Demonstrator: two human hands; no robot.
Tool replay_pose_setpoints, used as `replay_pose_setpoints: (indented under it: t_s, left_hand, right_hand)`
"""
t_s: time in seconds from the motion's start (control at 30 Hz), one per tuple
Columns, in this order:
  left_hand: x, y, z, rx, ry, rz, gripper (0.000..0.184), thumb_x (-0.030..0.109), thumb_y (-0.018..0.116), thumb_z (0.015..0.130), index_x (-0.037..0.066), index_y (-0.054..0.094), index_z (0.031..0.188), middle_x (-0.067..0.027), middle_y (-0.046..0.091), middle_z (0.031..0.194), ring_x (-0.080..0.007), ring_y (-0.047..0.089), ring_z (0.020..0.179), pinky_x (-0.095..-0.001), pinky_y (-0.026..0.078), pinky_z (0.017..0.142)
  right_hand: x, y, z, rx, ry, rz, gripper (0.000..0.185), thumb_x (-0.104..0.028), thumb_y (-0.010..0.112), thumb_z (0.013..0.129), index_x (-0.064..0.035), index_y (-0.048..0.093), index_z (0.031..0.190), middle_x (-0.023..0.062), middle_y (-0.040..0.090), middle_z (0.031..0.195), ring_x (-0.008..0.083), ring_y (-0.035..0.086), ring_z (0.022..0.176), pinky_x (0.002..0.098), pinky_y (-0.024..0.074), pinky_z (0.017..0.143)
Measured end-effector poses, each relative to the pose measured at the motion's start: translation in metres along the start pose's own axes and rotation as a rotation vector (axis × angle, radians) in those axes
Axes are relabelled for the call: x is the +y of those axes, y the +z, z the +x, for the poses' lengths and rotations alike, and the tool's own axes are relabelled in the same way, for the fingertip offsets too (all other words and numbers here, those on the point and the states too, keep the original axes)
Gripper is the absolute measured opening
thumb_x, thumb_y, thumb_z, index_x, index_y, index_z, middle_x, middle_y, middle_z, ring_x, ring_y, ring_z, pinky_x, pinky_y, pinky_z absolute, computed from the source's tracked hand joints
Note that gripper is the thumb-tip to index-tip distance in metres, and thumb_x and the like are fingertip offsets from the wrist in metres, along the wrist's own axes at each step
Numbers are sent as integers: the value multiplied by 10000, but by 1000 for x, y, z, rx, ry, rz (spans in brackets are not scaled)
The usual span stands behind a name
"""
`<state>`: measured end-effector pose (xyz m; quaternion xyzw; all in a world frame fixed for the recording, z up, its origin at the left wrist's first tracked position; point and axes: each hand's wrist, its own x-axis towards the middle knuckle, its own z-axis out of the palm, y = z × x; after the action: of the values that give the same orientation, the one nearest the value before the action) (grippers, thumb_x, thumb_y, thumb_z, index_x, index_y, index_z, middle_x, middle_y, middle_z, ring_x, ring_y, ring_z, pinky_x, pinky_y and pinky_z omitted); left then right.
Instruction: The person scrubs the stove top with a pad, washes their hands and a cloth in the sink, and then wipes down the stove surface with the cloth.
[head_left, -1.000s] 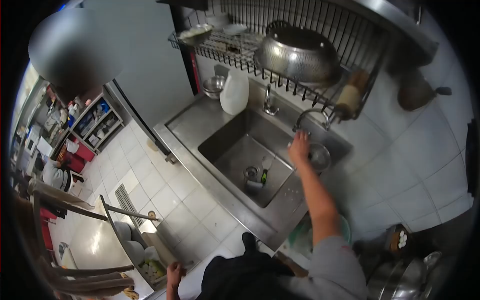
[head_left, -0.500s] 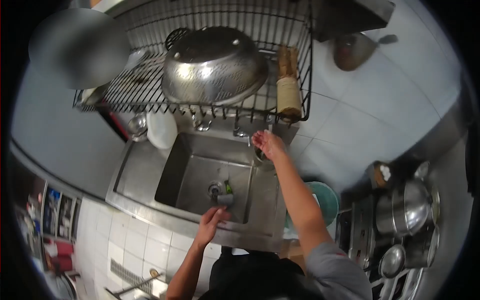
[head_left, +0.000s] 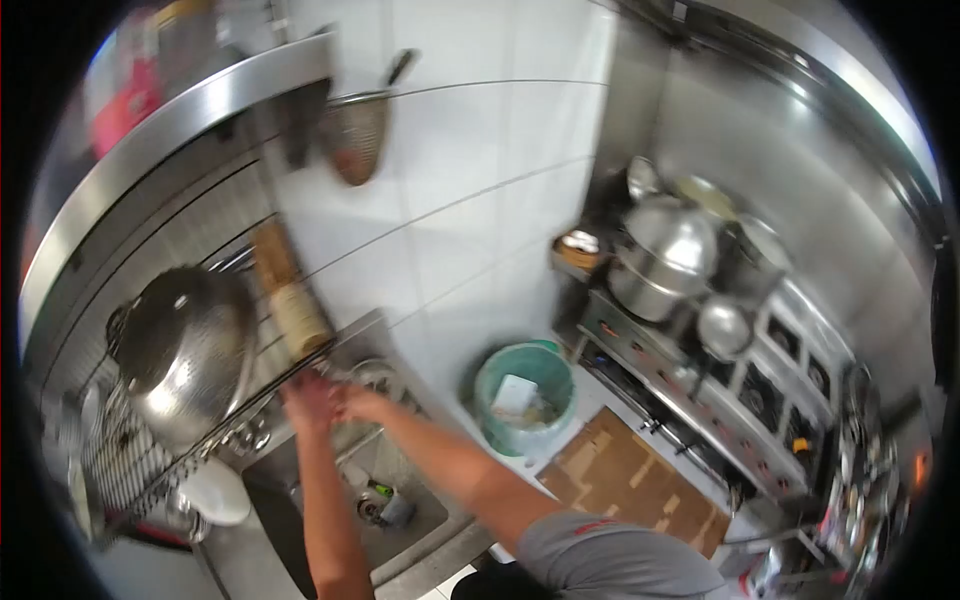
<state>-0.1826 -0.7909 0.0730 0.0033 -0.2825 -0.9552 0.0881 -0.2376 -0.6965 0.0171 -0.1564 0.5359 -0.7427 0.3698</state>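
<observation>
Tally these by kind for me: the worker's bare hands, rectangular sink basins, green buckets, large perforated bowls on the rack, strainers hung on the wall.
Hands: 2 (left hand, right hand)
Sink basin: 1
Green bucket: 1
Perforated bowl: 1
Hanging strainer: 1
Total: 6

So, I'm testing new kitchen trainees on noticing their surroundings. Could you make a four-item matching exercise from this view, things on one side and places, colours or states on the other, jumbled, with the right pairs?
Things:
1) perforated metal bowl
2) left hand and right hand
3) bucket
4) flat sheet near the stove

Places, colours or states:
A) green
B) on the wire rack
C) brown
D) close together, near the sink

Right pairs: 1-B, 2-D, 3-A, 4-C
</observation>
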Motion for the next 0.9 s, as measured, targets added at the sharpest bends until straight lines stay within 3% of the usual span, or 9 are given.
replay_pose_setpoints:
  t_s: [0.17,0.23,0.43,0.5,0.53,0.67,0.73,0.83,0.9]
  left_hand:
    - [46,-33,-61,-5,86,74,433,400,452,920,9,519,1093,-100,556,963,-226,513,868,-405,415,798]
    - [55,-37,-69,6,16,41,394,322,476,927,9,517,1164,-94,607,1040,-176,573,881,-300,483,710]
    - [41,-76,-50,116,-185,236,262,269,453,949,46,576,890,-14,550,695,-105,478,542,-256,417,499]
    - [41,-69,-63,-326,-444,126,272,268,446,955,58,554,820,13,388,556,-98,315,408,-271,304,365]
    - [29,-48,-75,255,-351,292,296,287,456,958,83,509,750,25,275,506,-85,211,368,-268,217,313]
    - [19,-35,-75,301,-444,542,347,315,485,948,133,416,661,33,235,476,-84,207,369,-249,215,326]
    - [9,-32,-63,528,-262,524,381,332,497,942,156,360,633,38,218,459,-83,206,364,-244,194,323]
    - [19,-23,-69,314,-354,538,376,345,513,931,168,363,635,38,258,456,-84,225,356,-254,178,314]
    - [17,-59,-60,328,-342,642,433,413,488,931,172,320,613,43,227,452,-83,210,348,-260,170,315]
  right_hand:
    - [18,74,-17,191,2,213,205,-260,558,844,-80,608,760,34,585,727,134,555,564,315,474,510]
    - [26,106,-20,286,50,279,240,-316,539,854,-110,615,758,25,589,718,123,553,552,332,467,503]
    - [119,79,25,229,-11,115,247,-158,510,842,-32,617,657,72,572,591,179,572,569,346,443,457]
    - [100,70,-6,228,172,-239,195,-129,529,829,-58,632,679,72,591,616,182,591,587,364,459,458]
    - [88,66,-24,206,264,-411,172,-115,538,823,-70,639,691,73,600,628,184,600,596,374,467,458]
    - [65,75,-57,358,71,-340,164,-116,540,811,-52,661,721,128,610,644,244,609,643,374,487,544]
    - [57,79,-70,382,-32,-421,166,-117,542,806,-43,673,735,156,615,653,275,613,666,374,497,586]
    - [93,74,-59,11,-171,-1305,159,-108,548,795,-18,666,738,190,635,770,307,612,768,416,488,674]
    - [80,66,-77,-25,-167,-1297,137,-82,553,771,12,645,809,192,626,953,335,594,853,449,470,711]
